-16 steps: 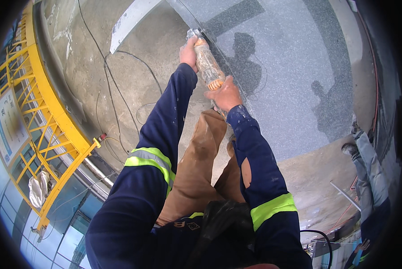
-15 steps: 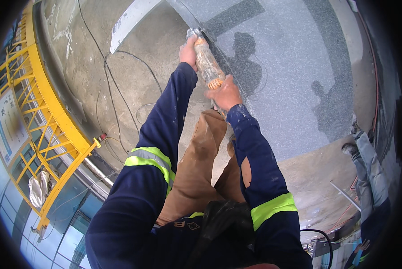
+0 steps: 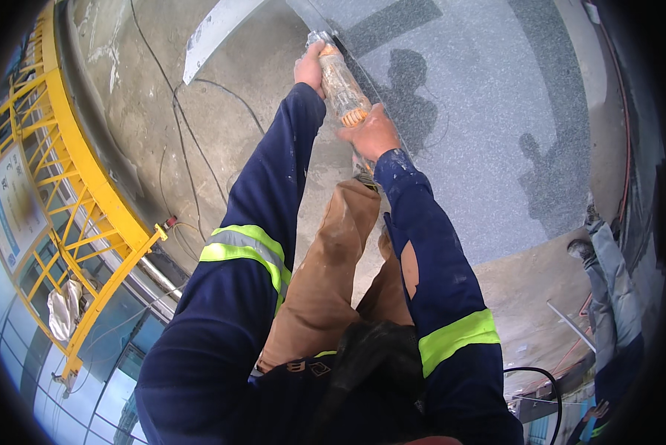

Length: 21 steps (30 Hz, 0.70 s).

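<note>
1. Two-handed grip: left hand [image 3: 310,70] curled round plastic-wrapped power tool [image 3: 341,83] near its head, right hand [image 3: 376,134] clasping its rear.
2. Power tool at left edge of grey slab [image 3: 489,141].
3. Probably mid-pass; finished and remaining lengths cannot be told.

Along the left side a yellow lattice frame [image 3: 77,152] curves past glass panels [image 3: 51,371], with a pale printed board [image 3: 14,204] on its outer face and a crumpled whitish bag [image 3: 66,308] caught among its lower bars. Dark cables [image 3: 175,93] cross the bare concrete floor [image 3: 140,111] to the right of the frame, and a small red connector [image 3: 170,222] sits just beside the frame's lower corner. At the far right stands another person in grey-blue trousers [image 3: 616,278], near a thin pale rod [image 3: 570,324] lying aslant, while a reddish hose [image 3: 625,141] runs along the edge farther up.
</note>
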Motion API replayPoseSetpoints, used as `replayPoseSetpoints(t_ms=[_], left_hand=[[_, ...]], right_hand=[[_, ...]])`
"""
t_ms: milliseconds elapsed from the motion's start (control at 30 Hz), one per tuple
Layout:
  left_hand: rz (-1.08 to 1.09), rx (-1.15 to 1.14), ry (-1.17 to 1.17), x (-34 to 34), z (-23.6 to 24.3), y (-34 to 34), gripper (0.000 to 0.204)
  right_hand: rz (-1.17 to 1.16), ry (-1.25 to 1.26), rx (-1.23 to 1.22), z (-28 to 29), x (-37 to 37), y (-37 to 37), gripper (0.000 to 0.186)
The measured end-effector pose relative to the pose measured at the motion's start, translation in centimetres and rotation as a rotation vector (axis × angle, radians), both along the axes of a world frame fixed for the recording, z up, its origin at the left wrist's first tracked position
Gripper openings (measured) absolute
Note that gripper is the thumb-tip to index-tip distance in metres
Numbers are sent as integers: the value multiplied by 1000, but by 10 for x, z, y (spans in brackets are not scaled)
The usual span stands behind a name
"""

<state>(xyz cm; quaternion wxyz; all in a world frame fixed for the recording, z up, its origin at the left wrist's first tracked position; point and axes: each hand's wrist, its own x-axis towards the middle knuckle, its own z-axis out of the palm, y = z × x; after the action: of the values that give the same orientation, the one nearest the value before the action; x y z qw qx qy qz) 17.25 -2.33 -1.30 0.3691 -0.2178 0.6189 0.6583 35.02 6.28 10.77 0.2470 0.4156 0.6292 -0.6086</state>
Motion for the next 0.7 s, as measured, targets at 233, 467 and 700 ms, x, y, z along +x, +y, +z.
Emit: replayPoseSetpoints(t_ms=[233,467,700], left_hand=[[-1,-8,0,27,8,-6,39],[-16,28,14,41,7,-10,41],[70,85,16,56,11,-11,38]], right_hand=[[15,-4,47,3,27,-10,69],[22,-22,45,-3,45,-17,71],[-9,62,134,-22,61,-29,72]])
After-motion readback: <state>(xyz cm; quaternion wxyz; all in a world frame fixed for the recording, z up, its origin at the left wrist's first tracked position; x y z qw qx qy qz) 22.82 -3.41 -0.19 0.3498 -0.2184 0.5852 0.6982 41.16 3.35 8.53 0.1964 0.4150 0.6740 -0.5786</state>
